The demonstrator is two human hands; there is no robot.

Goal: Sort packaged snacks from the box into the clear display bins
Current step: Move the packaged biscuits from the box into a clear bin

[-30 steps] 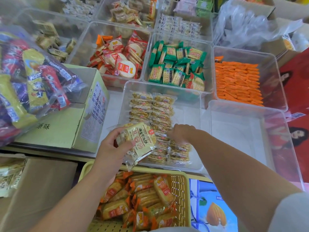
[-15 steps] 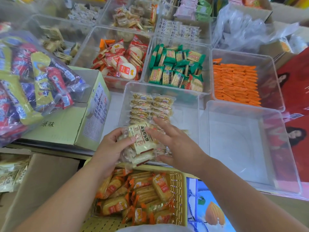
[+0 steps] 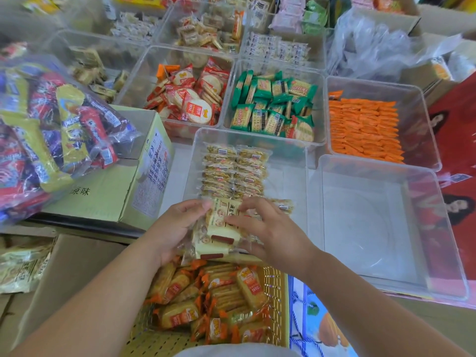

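Slippery packets (image 3: 219, 235) are being gripped by the left hand (image 3: 172, 228), pinched by the right hand (image 3: 270, 233); some risk being spilled outside the bin (image 3: 288, 176).

Stack of small clear-wrapped snack packets with pale yellow labels (image 3: 221, 228): gripped at left side by left hand (image 3: 172, 228), held from right by right hand (image 3: 273, 235) with fingers curled over top. Tilted, at near rim of clear rectangular plastic display bin (image 3: 296, 176). Inside that bin: two neat rows of matching clear-wrapped packets (image 3: 234, 171), lying flat along left half. Pale green cardboard box (image 3: 103, 199) just left of bin, printed side toward it.
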